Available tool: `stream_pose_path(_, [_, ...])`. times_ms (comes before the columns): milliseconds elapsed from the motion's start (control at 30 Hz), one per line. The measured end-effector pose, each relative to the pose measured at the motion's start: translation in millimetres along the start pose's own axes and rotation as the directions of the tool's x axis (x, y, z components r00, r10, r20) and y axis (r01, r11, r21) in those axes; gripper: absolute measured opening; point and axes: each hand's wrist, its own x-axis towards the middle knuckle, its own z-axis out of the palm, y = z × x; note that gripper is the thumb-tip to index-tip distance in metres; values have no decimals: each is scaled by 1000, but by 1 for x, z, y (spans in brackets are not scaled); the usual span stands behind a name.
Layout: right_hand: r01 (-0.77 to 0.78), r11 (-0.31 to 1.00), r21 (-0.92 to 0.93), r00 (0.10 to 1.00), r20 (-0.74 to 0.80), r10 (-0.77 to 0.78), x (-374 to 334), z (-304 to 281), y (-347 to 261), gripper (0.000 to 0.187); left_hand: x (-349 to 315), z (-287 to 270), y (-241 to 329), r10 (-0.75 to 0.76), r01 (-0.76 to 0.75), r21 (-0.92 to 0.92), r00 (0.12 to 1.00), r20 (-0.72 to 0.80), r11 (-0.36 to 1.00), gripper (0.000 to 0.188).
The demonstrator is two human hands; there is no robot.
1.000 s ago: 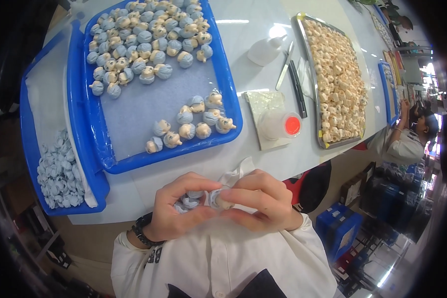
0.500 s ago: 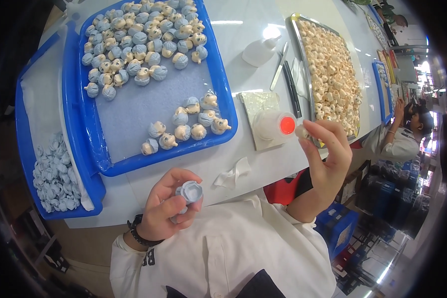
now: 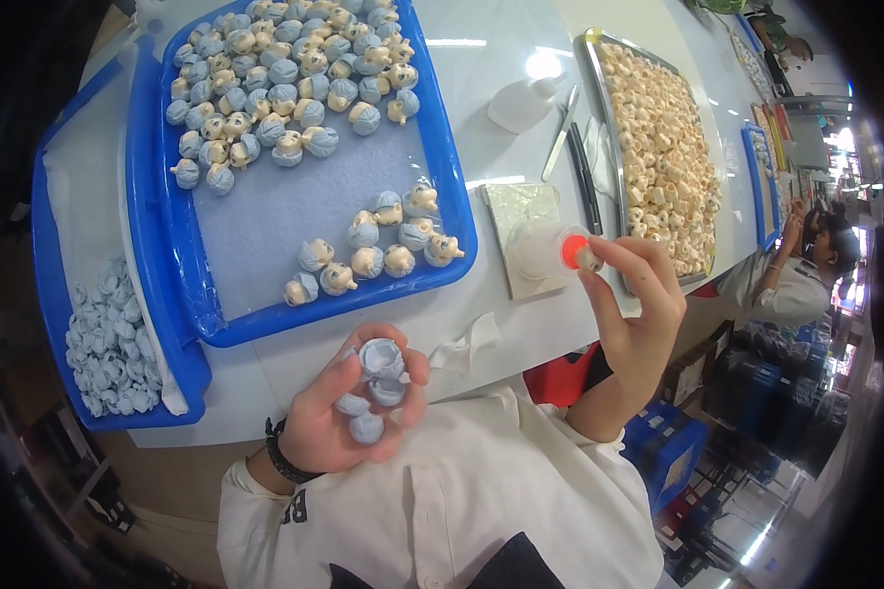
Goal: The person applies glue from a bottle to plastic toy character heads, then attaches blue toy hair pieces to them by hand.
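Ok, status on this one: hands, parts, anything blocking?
Left hand cups several blue hair caps. Right hand holds small head piece at red-capped jar. Nothing blocking.

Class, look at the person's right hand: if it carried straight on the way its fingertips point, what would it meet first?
Most likely the small clear bottle with the orange-red cap. The right hand holds a small beige head piece right at that cap; whether they already touch cannot be told.

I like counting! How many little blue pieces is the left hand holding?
4: one hollow piece at the fingertips, one just under it, and two lower on the palm of the left hand. More may be hidden under the fingers.
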Motion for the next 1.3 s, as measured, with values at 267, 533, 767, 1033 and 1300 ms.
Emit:
stream_pose_path(267, [12, 1000, 7, 999, -50, -12, -6, -1, 6, 27, -10, -2, 1, 215, -223, 515, 974, 76, 828, 46])
stream_pose_path(533, [70, 978, 195, 985, -170, -36, -19, 10, -8, 30, -3, 4, 2, 533, -506, 826, 784, 319, 248, 38])
stream_pose_path(767, [216, 609, 763, 925, 39, -378, -22, 37, -46, 40, -5, 5, 5, 468, -531, 845, 763, 446, 61, 41])
stream_pose_path(1033, [194, 667, 719, 913, 117, -391, -21, 42, -50, 32, -4, 6, 7, 400, -520, 852, 795, 456, 60, 39])
stream_pose_path(1300, [342, 700, 627, 897, 4, -442, -25, 55, -53, 37, -3, 3, -1, 412, -444, 810, 867, 280, 384, 39])
